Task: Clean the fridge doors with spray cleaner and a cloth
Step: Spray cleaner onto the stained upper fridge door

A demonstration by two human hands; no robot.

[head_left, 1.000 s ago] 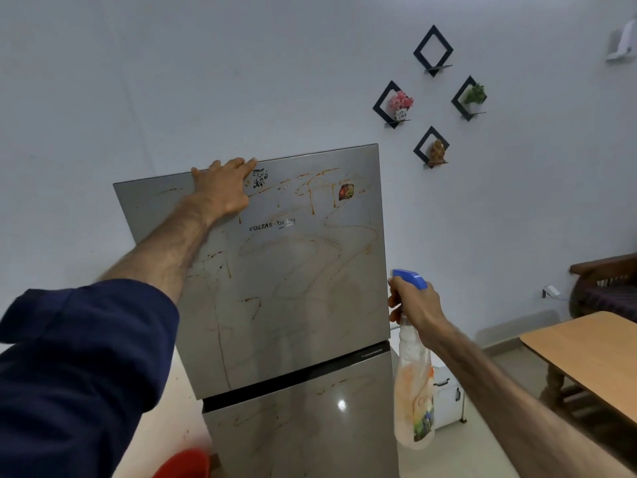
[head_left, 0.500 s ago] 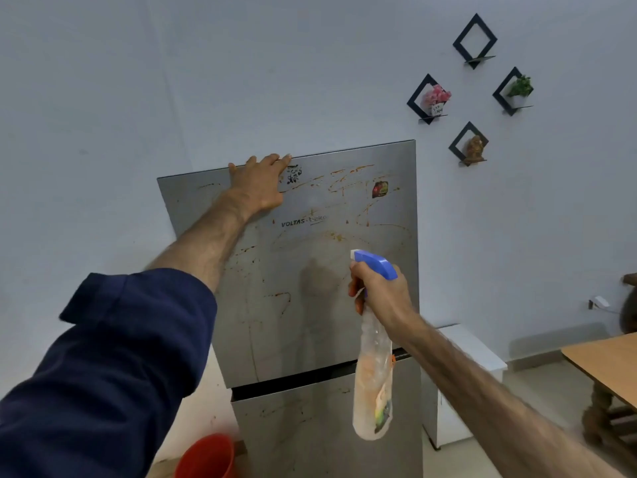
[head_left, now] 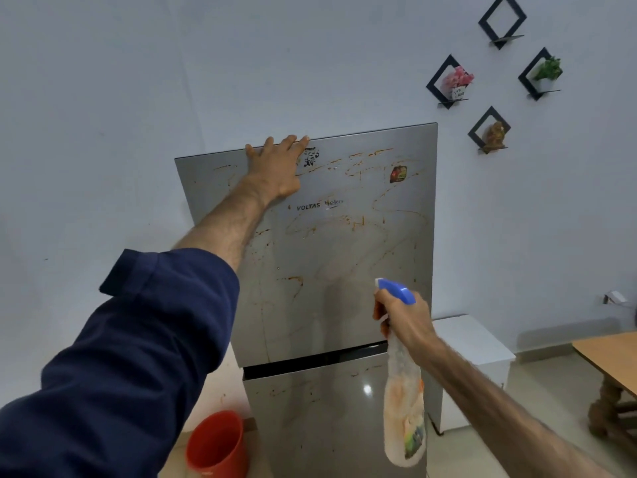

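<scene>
Right grip: my right hand (head_left: 403, 320) wraps the clear, blue-headed spray bottle (head_left: 404, 405), nozzle facing the stained steel upper fridge door (head_left: 344, 243) just ahead.
Left grip: my left hand (head_left: 275, 167) lies flat at the door's top edge, holding nothing.

The fridge (head_left: 331, 270) stands mid-frame against the wall (head_left: 138, 81), its upper door (head_left: 344, 243) above the lower door (head_left: 327, 419). The left hand (head_left: 275, 170) rests on the upper door's top edge, left of a sticker (head_left: 398, 174). The right hand (head_left: 403, 322) holds the spray bottle (head_left: 403, 408) before the fridge's right side. A bucket (head_left: 217, 446) sits on the floor at lower left of the fridge. A cabinet (head_left: 475, 346) stands right of the fridge, and a desk (head_left: 610, 357) at the right edge. Four wall shelves (head_left: 448, 81) hang at upper right.
</scene>
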